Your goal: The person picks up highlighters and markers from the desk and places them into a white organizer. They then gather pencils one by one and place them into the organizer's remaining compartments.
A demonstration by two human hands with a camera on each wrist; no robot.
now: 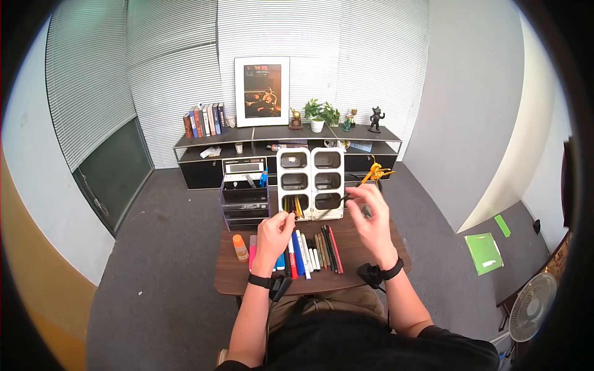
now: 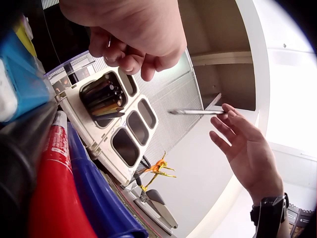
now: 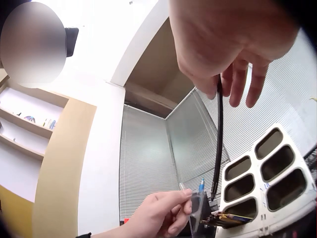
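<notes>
My right hand (image 1: 370, 216) is raised at the right of a white six-compartment holder (image 1: 310, 174). Between its thumb and fingers it pinches a long thin dark stick (image 3: 219, 129), tapered at the far end like a pencil or brush. My left hand (image 1: 276, 235) hangs in front of the holder's lower left compartment, fingers curled in. A small clear, cap-like piece (image 3: 182, 186) pokes up from its fingertips; most of it is hidden by the hand. Dark pens and pencils (image 2: 104, 96) stand bunched in that lower left compartment. The other compartments look bare inside.
A row of markers and pens (image 1: 306, 253) lies on the wooden table (image 1: 229, 275). An orange-capped glue bottle (image 1: 240, 248) stands at the left. Behind are a clear drawer unit (image 1: 244, 207) and an orange-yellow figure (image 1: 375, 173) at the right.
</notes>
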